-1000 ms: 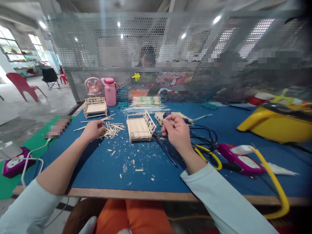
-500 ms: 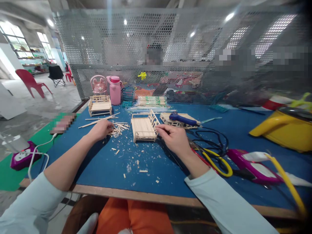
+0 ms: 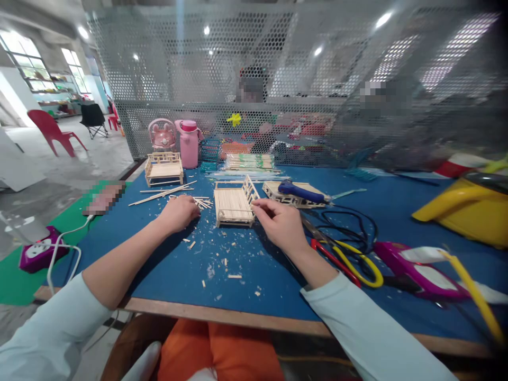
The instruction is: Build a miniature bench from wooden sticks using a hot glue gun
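Fingers of the right hand are drawn together at the right side of a small, pale wooden model with a slatted top and railings; whether they pinch its edge or a loose piece cannot be determined. Fingers of the left hand are curled down at a heap of short, pale wooden sticks; their grip is hidden. The model stands upright on the blue-topped bench, between the hands, amid pale scraps

Farther out, longer wooden sticks lie beyond the left hand. A blue glue gun with a dark cable rests on a second slatted wooden piece, and a tool with red and yellow handles lies beside the right forearm. A third railed model stands near a pink bottle

Handling, in this inspector's judgement: contact at the thin railing should be light and close to a joint, the base kept flat, and sticks lifted singly so that the heap does not catch

Against the frame of one second ago, the right hand has left the area of the glue gun and reached the model. The left hand sits closer to the model, and the red handle, formerly hidden, is now exposed
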`<state>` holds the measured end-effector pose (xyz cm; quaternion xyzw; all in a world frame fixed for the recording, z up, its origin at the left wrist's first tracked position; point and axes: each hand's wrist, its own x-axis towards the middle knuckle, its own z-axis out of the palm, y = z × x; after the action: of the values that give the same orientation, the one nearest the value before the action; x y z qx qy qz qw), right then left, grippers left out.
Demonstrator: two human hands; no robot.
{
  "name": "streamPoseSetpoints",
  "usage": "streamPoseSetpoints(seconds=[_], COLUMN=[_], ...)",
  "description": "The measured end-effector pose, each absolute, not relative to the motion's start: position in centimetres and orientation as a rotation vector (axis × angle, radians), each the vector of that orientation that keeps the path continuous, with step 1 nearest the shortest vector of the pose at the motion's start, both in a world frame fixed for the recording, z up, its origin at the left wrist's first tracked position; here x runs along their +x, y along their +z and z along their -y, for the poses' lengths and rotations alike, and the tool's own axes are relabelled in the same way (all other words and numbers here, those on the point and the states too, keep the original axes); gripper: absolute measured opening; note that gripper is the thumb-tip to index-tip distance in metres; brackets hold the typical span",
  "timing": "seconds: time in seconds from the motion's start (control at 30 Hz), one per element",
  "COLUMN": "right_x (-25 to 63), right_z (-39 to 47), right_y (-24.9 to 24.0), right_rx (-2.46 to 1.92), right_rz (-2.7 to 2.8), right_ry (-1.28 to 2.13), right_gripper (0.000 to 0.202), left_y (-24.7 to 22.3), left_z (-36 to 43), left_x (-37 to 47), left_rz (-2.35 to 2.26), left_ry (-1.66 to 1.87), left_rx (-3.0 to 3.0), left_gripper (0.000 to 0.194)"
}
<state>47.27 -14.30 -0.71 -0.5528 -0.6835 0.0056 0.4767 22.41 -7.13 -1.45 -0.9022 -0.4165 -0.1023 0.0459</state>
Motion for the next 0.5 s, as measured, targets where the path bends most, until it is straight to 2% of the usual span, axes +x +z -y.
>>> streamPoseSetpoints(seconds=[0.17,0.33,0.5], right_x=[47.2,47.3,47.0], right_z=[14.3,13.9,15.2], right_y=[-0.9,-0.9,-0.4], right_rx=[-1.374,-1.391,-1.354], right_rz=[1.665,1.669,1.638], right_ry=[0.062,0.071,-0.072], right_gripper=[0.028,0.025,0.029], left_y=[-1.6,-0.6,0.4], left_z=[7.1,7.5,10.6], left_x=[22.6,22.5,23.1], left_rz=[1.318,1.444,1.621], left_ry=[-0.389,-0.586,-1.23], left_rx=[-2.716,-2.592,-2.764], left_gripper=[0.023,0.031,0.027])
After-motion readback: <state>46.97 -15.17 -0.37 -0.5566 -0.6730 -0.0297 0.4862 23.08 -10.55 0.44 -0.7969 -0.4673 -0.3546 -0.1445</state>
